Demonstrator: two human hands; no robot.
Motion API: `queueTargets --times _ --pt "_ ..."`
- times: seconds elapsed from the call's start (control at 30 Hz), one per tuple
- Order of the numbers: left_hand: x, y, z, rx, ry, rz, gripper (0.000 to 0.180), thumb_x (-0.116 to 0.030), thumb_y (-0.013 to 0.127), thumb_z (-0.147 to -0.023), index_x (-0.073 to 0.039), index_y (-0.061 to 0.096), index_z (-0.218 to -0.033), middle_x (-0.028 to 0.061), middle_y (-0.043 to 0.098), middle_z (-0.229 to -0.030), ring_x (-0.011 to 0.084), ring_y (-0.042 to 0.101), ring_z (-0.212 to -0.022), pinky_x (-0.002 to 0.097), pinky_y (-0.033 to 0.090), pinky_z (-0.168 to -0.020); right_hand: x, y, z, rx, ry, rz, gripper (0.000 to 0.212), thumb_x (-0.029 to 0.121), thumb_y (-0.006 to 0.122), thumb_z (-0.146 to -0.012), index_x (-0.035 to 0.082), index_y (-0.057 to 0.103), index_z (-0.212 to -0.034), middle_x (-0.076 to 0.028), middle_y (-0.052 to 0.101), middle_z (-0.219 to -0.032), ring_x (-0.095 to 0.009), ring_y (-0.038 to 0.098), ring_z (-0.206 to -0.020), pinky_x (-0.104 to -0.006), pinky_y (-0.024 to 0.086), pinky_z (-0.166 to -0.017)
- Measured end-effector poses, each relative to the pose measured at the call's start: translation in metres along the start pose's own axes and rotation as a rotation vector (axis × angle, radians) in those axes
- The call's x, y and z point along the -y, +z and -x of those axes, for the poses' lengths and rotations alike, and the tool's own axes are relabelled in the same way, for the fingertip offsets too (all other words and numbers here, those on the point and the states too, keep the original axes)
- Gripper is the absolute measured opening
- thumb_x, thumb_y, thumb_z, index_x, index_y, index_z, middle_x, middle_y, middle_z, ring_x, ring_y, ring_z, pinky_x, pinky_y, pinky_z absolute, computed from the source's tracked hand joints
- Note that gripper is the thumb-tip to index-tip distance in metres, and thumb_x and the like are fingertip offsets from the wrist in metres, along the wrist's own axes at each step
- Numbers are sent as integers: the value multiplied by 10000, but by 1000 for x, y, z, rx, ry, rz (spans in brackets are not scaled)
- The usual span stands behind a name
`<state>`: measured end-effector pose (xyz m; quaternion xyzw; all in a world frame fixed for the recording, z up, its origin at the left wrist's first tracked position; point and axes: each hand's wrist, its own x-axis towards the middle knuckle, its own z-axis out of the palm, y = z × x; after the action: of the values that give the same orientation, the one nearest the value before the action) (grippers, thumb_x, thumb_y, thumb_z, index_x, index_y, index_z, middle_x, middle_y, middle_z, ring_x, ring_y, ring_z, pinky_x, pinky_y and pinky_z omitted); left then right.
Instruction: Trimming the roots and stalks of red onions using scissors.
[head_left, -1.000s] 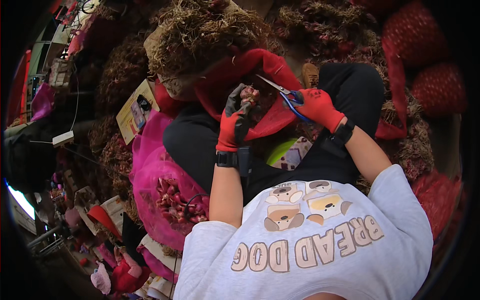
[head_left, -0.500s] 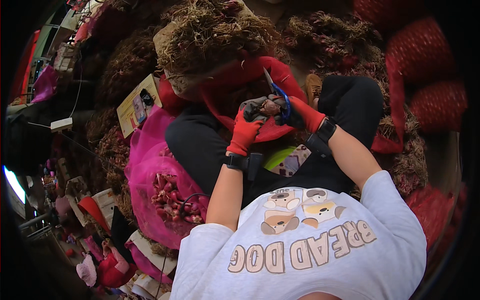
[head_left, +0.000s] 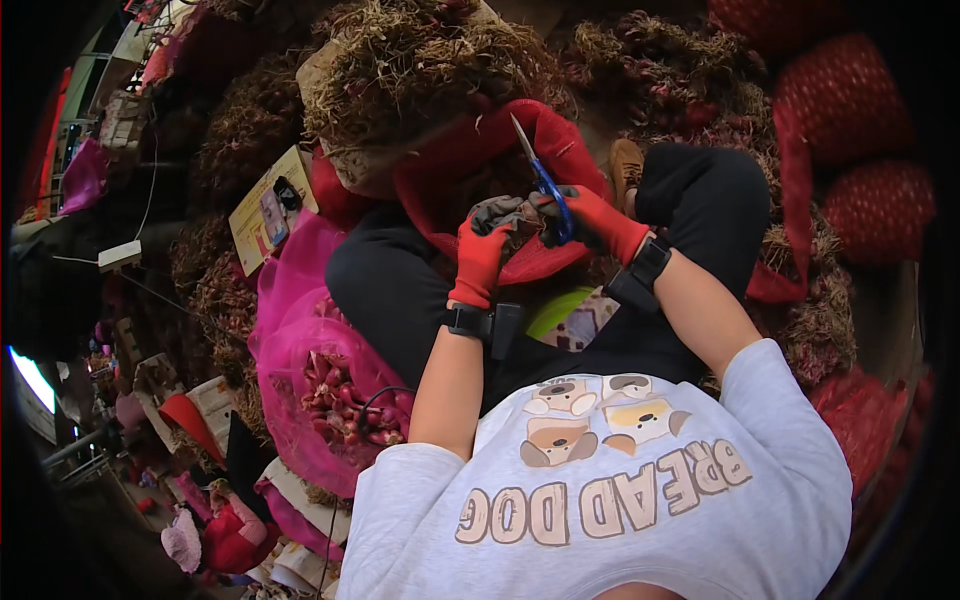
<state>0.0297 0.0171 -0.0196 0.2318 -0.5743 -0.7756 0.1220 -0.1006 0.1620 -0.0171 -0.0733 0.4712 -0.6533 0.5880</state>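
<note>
My left hand (head_left: 484, 240), in a red glove with grey fingers, is curled over the opening of a red mesh bag (head_left: 562, 140). Its fingers close around shallots (head_left: 524, 232), mostly hidden between the two hands. Gloved the same way, my right hand (head_left: 598, 222) grips blue-handled scissors (head_left: 546, 178), the blades pointing up and away to the left. The fingertips of both hands nearly meet. On my left, a pink net bag (head_left: 278, 340) holds loose shallots (head_left: 345, 395) without stalks.
Dried shallots with stalks (head_left: 420, 70) are heaped just beyond the red bag. A yellow board (head_left: 243, 222) carries a phone (head_left: 272, 215) at the left. Filled red mesh sacks (head_left: 840, 95) stack at the far right. Someone in red (head_left: 230, 535) is at lower left.
The scissors have turned more upright, their tip shifting up and left. My right hand has moved slightly left, toward my left hand. The shallots between them show less than before.
</note>
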Motion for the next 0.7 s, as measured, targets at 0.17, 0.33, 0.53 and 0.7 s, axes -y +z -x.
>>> queueTargets --times 0.17,0.33,0.53,0.7 --pt "-4 0 0 -85 -232 182 229 41 540 -811 0 601 -1028 59 648 -922 94 609 -745 207 488 -648 1 3 3 -38 -24 2 226 203 629 -839 39 569 -983 -59 588 -787 -171 601 -674 -295 512 -587" --pt "-2 5 -1 -187 -134 245 238 14 566 -822 2 604 -1056 42 645 -904 70 582 -703 190 464 -608 -9 -7 -7 -154 -155 80 251 180 665 -811 29 564 -984 -56 606 -818 -160 609 -692 -293 511 -594" --pt "3 6 8 -31 -6 -294 172 -65 646 -791 -6 649 -953 14 648 -829 46 534 -680 220 435 -592 -7 7 -2 -414 -333 666 436 271 750 -711 21 572 -1020 -110 647 -893 -222 636 -807 -328 482 -708" --pt "8 8 10 -88 105 -614 130 -141 684 -749 -33 640 -807 66 628 -733 154 564 -619 289 446 -595 5 31 18 -496 -449 854 462 298 755 -705 34 576 -1039 -127 646 -940 -275 627 -879 -350 465 -781"
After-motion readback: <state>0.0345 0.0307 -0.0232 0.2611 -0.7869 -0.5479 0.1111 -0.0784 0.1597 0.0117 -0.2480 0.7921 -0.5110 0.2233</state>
